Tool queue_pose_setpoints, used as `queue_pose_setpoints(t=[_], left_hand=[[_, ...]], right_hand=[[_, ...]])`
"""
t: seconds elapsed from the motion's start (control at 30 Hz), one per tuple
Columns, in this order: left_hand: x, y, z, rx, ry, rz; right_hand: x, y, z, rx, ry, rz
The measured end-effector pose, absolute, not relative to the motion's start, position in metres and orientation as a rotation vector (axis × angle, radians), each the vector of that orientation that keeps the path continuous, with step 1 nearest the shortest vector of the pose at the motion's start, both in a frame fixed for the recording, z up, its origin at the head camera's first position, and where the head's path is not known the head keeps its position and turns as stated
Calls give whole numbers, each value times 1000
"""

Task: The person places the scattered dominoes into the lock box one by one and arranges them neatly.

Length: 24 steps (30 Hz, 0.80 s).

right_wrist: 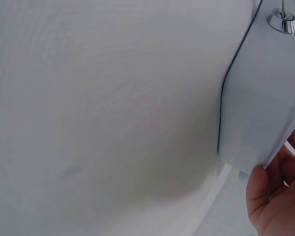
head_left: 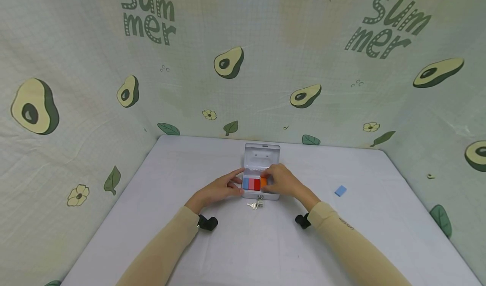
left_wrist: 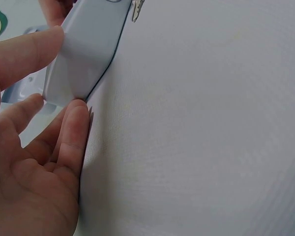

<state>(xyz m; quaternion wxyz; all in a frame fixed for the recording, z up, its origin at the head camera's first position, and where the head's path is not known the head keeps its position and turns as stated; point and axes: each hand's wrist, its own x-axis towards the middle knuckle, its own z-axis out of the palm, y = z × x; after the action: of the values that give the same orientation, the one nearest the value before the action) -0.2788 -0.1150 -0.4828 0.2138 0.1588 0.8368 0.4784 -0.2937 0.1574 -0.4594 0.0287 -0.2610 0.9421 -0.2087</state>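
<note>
A small silver-grey cash box (head_left: 262, 196) stands on the table with its lid (head_left: 262, 156) raised. Inside lie a blue block (head_left: 246, 183), a pink block (head_left: 251, 184), a red block (head_left: 257, 184) and an orange block (head_left: 263, 182), side by side. My right hand (head_left: 284, 180) reaches over the box's right rim and pinches the orange block between thumb and fingers. At the box's left side, my left hand (head_left: 217, 190) touches the wall with extended fingertips; its thumb (left_wrist: 32, 54) lies at the rim. Keys (head_left: 253, 205) hang from the lock in front.
A single blue block (head_left: 341, 190) lies on the white table (head_left: 235, 252), to the right of the right hand. A cloth printed with avocados (head_left: 229, 62) surrounds the table at the back and sides. Black wrist cameras sit on both wrists.
</note>
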Motion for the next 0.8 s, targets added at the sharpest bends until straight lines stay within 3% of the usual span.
queue_pose_setpoints(t=[0.8], left_hand=[[-280,-115,-484,448,2331,1309]], right_hand=[[-293,155,-464,-834,2960,-578]])
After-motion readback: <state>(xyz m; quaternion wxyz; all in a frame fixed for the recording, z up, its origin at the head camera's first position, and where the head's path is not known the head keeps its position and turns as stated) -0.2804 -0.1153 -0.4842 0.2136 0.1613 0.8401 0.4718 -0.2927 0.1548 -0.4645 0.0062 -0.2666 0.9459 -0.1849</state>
